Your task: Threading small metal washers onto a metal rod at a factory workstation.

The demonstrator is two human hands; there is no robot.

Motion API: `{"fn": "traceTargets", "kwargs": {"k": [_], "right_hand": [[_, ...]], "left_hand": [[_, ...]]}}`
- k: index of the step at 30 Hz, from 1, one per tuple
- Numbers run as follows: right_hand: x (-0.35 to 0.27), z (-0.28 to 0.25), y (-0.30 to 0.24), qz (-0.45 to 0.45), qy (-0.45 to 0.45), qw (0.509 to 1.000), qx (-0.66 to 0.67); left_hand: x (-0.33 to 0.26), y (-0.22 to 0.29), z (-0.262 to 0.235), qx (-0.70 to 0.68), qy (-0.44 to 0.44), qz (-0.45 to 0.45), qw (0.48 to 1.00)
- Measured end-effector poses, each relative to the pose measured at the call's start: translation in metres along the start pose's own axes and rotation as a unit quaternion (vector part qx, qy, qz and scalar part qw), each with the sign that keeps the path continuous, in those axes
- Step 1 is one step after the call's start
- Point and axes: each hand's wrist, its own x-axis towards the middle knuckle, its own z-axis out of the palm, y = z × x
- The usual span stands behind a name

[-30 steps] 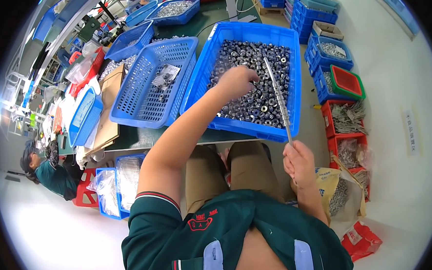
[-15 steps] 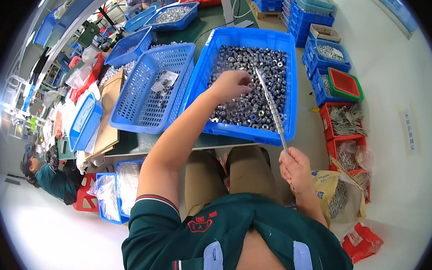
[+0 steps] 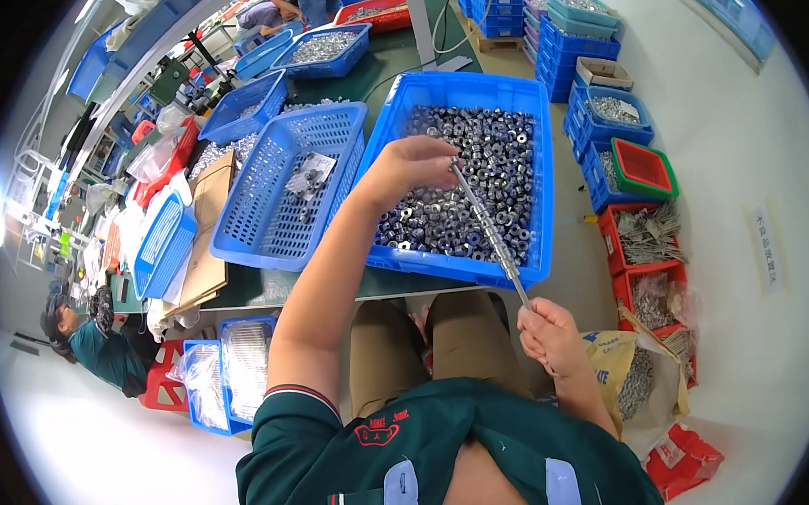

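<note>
My right hand (image 3: pixel 553 336) is closed around the lower end of a thin metal rod (image 3: pixel 487 224), which slants up and to the left over the bin. Several small metal rings or nuts sit threaded in a row along its length. At the rod's upper tip is my left hand (image 3: pixel 417 171), thumb and fingers pinched together; what lies between them is too small to make out. Below both, a big blue bin (image 3: pixel 544 190) holds a deep layer of loose dark and silvery metal nuts (image 3: pixel 500 156).
Left of the bin stands a perforated blue basket (image 3: pixel 238 226) with a small plastic bag (image 3: pixel 311 173) in it. Flattened cardboard (image 3: pixel 205 254) lies beside that. Stacked crates and red bins (image 3: pixel 642 240) line the right side. A co-worker (image 3: pixel 107 346) sits far left.
My left hand has moved from over the nuts to the rod's tip. The rod now leans further left. The whole view has shifted slightly, with the bin lower.
</note>
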Motion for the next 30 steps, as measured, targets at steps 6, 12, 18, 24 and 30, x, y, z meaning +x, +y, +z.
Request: {"fn": "traceTargets", "kwargs": {"k": [6, 12, 18, 24, 30], "right_hand": [[-0.002, 0.007, -0.002, 0.008, -0.004, 1.0, -0.009], [0.004, 0.018, -0.002, -0.004, 0.026, 0.999, -0.017], [0.009, 0.018, -0.005, -0.047, 0.039, 0.997, -0.049], [0.005, 0.009, -0.003, -0.062, 0.079, 0.994, -0.033], [0.0, 0.005, -0.003, -0.066, 0.088, 0.994, -0.026]], "left_hand": [[0.002, -0.006, -0.003, -0.134, 0.045, -0.043, 0.989], [-0.005, 0.0, 0.024, -0.148, -0.052, -0.02, 0.987], [-0.003, 0.001, 0.032, -0.113, -0.072, -0.044, 0.99], [0.028, -0.024, 0.007, 0.339, 0.032, -0.029, 0.94], [0.036, -0.053, 0.024, 0.642, -0.046, 0.062, 0.763]]}}
